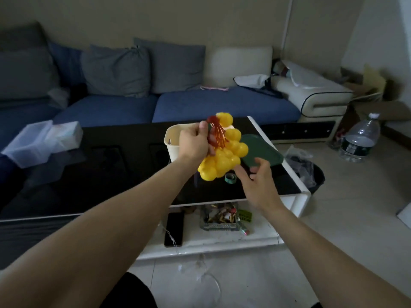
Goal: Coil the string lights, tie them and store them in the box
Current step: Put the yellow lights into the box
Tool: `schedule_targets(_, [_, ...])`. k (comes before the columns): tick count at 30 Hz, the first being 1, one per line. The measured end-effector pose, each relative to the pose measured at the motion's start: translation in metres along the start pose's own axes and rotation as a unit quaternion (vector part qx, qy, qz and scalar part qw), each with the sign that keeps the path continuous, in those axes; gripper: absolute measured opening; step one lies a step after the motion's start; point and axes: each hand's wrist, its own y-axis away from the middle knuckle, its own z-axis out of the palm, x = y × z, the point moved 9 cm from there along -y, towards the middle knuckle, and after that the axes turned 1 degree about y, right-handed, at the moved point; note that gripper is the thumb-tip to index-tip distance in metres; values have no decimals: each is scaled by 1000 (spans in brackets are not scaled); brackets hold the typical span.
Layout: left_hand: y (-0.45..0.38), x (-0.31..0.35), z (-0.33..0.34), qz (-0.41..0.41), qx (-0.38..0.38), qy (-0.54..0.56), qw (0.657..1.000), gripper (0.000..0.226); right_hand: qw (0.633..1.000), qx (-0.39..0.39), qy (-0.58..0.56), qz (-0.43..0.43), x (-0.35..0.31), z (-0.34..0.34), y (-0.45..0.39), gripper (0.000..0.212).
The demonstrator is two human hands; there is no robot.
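One left hand (195, 144) grips bunched string lights (224, 152).

Two hands (195, 141), one box (172, 138), one lid (262, 152)

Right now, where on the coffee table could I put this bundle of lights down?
The dark tabletop left of the cream box, toward the clear plastic container, looks bare. The right end is crowded: green lid, tape roll, and your right hand.
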Motion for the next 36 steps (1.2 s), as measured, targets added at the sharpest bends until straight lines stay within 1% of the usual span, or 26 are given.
schedule_targets(2, [-19, 28, 3, 59, 4, -18, 998, 33, 999, -22, 47, 14, 7, 2, -3, 77])
schedule_targets(4, [-39, 48, 4, 92, 14, -46, 995, 32, 994, -47, 95, 26, 14, 5, -3, 70])
schedule_targets(7, [-64, 69, 4, 116, 50, -96, 987, 28, 992, -52, 112, 27, 15, 6, -2, 61])
schedule_targets(9, [-76, 81, 2, 132, 74, -129, 980, 27, 991, -59, 117, 27, 16, 8, -3, 59])
schedule_targets(11, [-85, 89, 2, 147, 79, -154, 974, 26, 989, -73, 122, 34, 19, 10, -6, 59])
schedule_targets(14, [-92, 87, 8, 155, 53, -185, 969, 22, 986, -86, 136, 43, 23, 14, -8, 58])
schedule_targets(16, [-100, 75, 11, 149, 38, -232, 961, 24, 986, -86, 140, 38, 23, 16, -10, 56])
schedule_targets(19, [-113, 28, 23, 92, -51, -366, 925, 28, 987, -79, 139, 24, 20, 17, -15, 51])
schedule_targets(21, [-114, -14, 25, 37, -101, -422, 900, 29, 987, -78, 140, 19, 20, 20, -17, 48])
schedule_targets(23, [-112, -43, 22, 14, -108, -427, 898, 28, 987, -82, 140, 16, 19, 22, -16, 46])
schedule_targets(25, [-115, -56, 16, 15, -86, -420, 903, 29, 985, -92, 142, 10, 19, 27, -14, 45])
schedule_targets(28, [-126, -53, 9, 30, -47, -415, 908, 30, 986, -94, 137, 3, 21, 30, -13, 43])
schedule_targets(32, [-137, -44, 18, 36, -56, -442, 894, 26, 987, -94, 127, 13, 24, 30, -15, 43])
schedule_targets(34, [-141, -38, 25, 63, -51, -443, 893, 22, 988, -94, 126, 12, 24, 32, -16, 43])
schedule_targets(36, [-144, -28, 29, 102, -19, -435, 894, 19, 988, -96, 124, 7, 23, 35, -17, 43])
